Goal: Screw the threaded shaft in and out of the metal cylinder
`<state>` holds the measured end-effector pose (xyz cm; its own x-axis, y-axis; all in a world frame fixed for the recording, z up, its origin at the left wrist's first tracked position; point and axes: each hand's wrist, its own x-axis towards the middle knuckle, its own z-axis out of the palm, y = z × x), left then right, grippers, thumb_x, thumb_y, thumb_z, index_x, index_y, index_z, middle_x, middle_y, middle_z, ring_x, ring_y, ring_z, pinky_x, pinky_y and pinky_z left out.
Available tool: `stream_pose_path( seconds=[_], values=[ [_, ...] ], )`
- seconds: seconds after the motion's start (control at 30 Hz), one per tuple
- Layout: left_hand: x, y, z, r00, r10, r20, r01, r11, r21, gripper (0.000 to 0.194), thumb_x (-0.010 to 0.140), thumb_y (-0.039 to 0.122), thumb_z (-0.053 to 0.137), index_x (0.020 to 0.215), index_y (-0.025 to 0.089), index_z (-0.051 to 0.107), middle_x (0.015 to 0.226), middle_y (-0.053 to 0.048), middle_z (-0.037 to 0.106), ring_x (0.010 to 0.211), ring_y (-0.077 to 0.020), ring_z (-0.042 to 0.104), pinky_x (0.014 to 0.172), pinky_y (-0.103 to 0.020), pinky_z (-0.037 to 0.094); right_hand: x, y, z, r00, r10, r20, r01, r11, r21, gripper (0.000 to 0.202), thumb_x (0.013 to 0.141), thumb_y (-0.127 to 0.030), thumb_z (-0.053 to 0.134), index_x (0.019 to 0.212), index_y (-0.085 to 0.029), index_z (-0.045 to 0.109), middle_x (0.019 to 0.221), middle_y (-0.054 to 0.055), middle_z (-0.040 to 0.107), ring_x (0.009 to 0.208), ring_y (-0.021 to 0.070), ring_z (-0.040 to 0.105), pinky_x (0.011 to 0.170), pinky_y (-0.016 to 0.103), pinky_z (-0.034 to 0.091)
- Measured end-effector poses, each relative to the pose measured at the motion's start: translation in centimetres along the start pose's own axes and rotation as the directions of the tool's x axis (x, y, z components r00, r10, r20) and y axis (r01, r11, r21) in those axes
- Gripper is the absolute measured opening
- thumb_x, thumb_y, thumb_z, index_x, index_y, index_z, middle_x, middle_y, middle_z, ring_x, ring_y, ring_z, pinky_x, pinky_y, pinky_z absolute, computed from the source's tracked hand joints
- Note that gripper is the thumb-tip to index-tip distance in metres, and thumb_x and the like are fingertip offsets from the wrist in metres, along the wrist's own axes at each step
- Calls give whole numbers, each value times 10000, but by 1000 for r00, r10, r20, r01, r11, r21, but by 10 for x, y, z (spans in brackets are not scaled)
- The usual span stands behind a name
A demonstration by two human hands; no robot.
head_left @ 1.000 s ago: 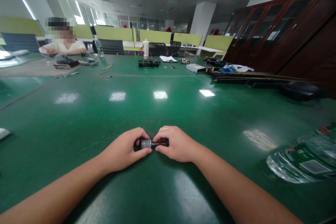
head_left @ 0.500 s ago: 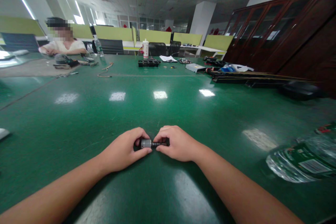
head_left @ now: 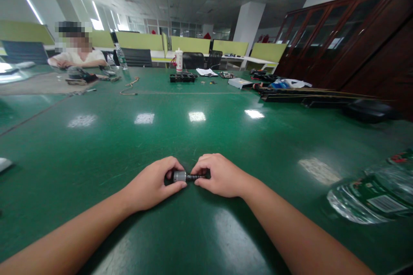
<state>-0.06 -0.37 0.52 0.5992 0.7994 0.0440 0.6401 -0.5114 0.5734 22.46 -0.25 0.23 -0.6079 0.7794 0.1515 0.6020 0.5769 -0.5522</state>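
Note:
A small grey metal cylinder with a dark, ridged shaft on its right side lies crosswise, low in the middle of the view. My left hand grips the cylinder between thumb and fingers. Around the shaft, my right hand has its thumb and fingers curled, with the shaft's far end between them. Both hands are at the surface of the green table.
At the right stands a large clear bottle with a green label. Dark long parts, a grey box, a black part and a white cup are farther back. A person sits at the far left.
My right hand has shifted slightly to the right along the shaft, showing a little more of it. My left hand and the cylinder have stayed in place.

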Motion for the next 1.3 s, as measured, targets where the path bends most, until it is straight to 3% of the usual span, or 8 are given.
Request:
stream_pose_path(
  seconds=[1.3],
  values=[
    [-3, -4, -2, 1000, -21, -10, 21, 1000, 6, 209, 863, 380, 615, 962, 196, 605, 812, -1, 590, 725, -177, 558, 652, -287, 413, -8, 16, -16, 991, 135, 21, -136, 990, 32, 136, 716, -169, 704, 844, -182, 748, 754, 8, 675, 669, 119, 591, 607, 229, 428]
  ],
)
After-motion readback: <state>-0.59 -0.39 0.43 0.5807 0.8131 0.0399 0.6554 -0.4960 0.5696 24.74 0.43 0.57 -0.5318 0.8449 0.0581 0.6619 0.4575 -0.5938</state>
